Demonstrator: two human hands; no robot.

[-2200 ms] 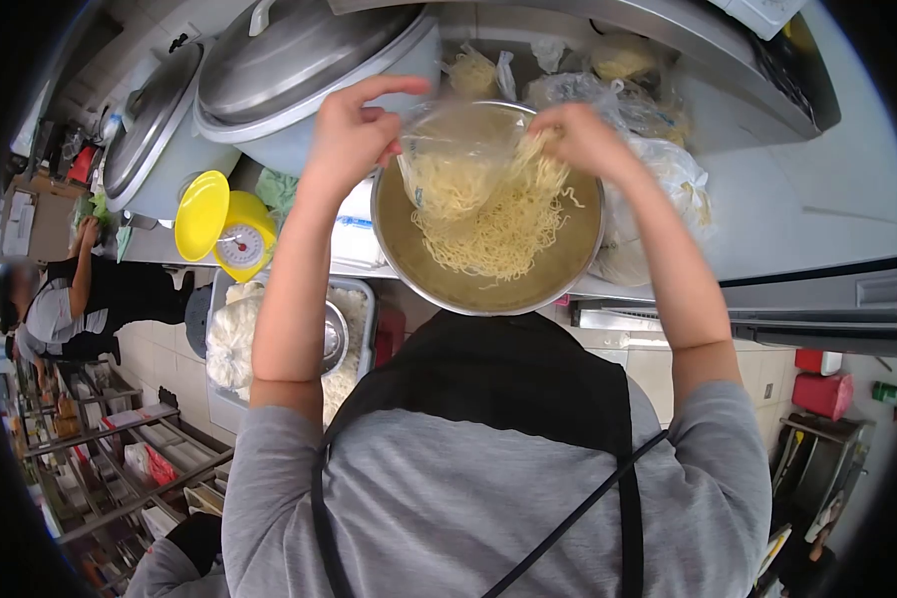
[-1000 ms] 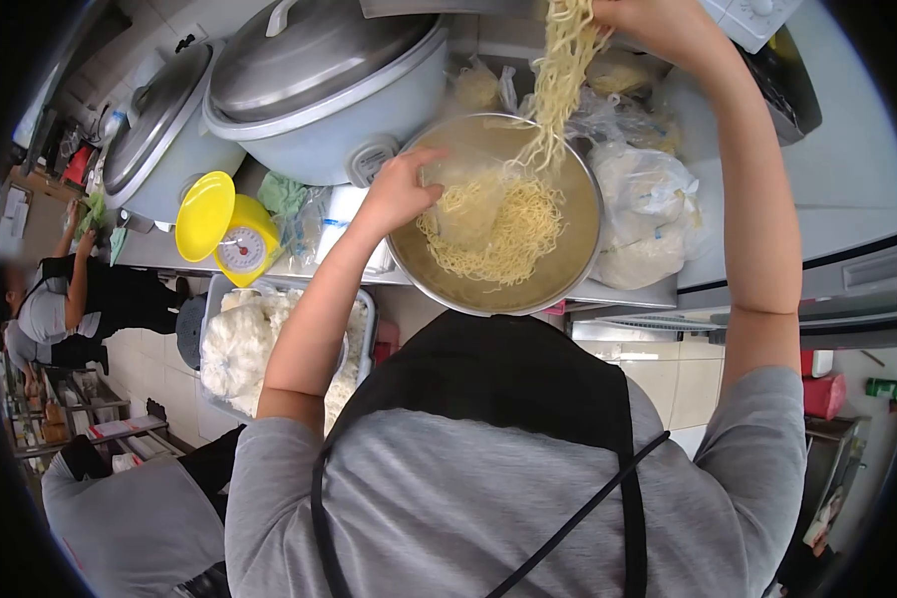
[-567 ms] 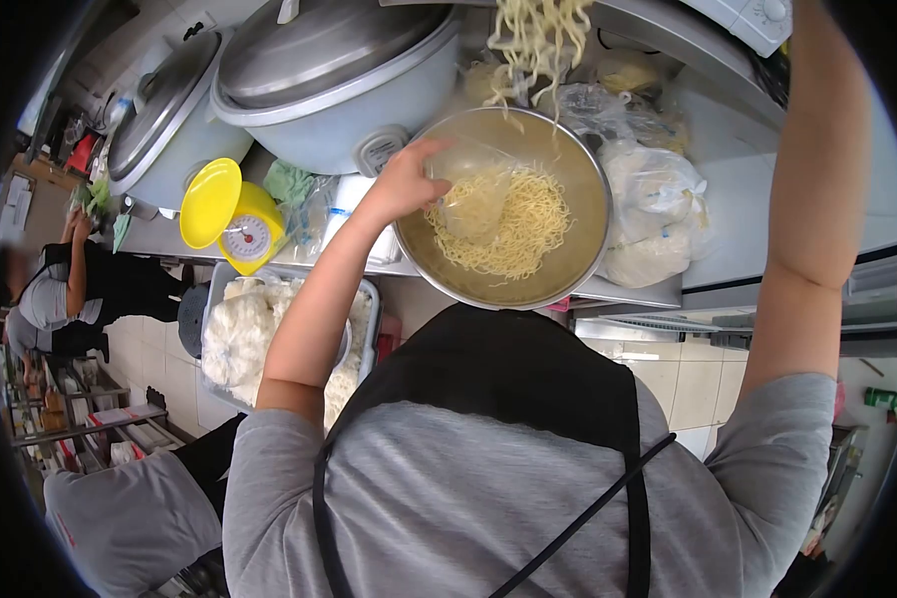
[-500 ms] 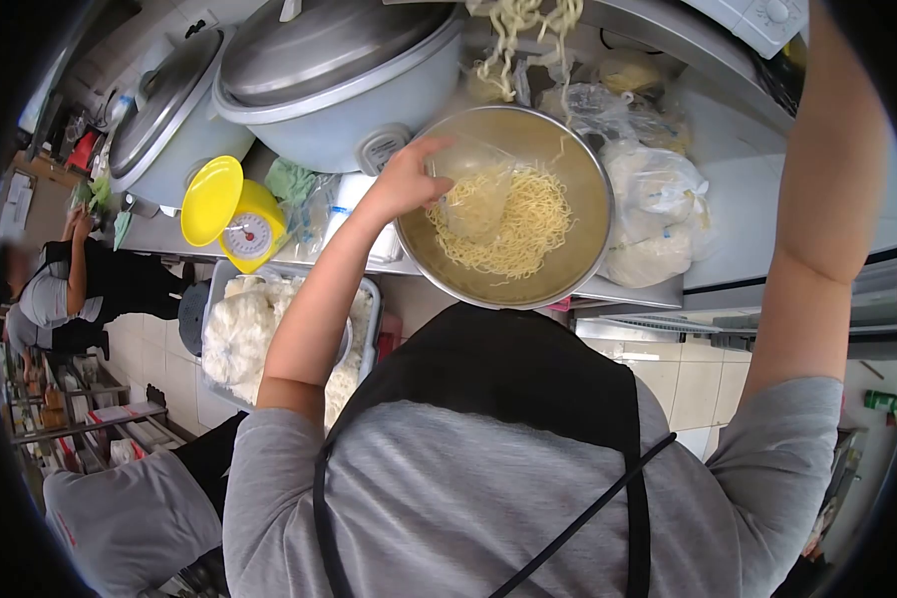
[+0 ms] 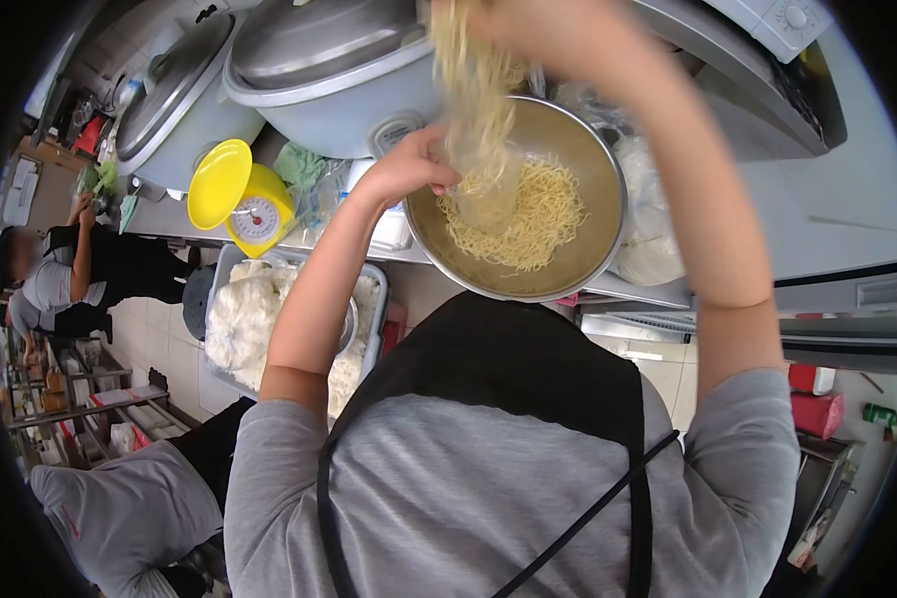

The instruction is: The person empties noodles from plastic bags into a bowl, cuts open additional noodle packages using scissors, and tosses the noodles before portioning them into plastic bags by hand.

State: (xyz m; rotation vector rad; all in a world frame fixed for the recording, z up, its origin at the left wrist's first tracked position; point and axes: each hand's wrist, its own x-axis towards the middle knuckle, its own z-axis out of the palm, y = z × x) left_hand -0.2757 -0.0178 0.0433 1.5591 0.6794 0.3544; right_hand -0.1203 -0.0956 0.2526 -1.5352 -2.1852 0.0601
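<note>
My left hand (image 5: 407, 171) is closed on the rim of a clear plastic bag (image 5: 490, 207), holding it inside a large metal bowl (image 5: 600, 239). A heap of thin yellow noodles (image 5: 548, 224) lies in the bowl, partly behind the bag. At the top edge of the view, my right hand (image 5: 538, 30) grips a long bunch of noodles (image 5: 466, 80). The bunch hangs down to the bag's mouth, and its lower strands look to be inside. Motion blurs the right hand, and its fingertips are partly hidden.
Two big lidded cookers (image 5: 329, 95) stand behind on the left, beside a yellow dial scale (image 5: 259, 214). Filled plastic bags (image 5: 650, 244) sit right of the bowl. Below the counter is a tub (image 5: 374, 344) with white contents. Other people (image 5: 135, 518) are at the left.
My right hand has come down and left into view with the noodles, which now reach the bag. My left hand still holds the bag, having shifted slightly right.
</note>
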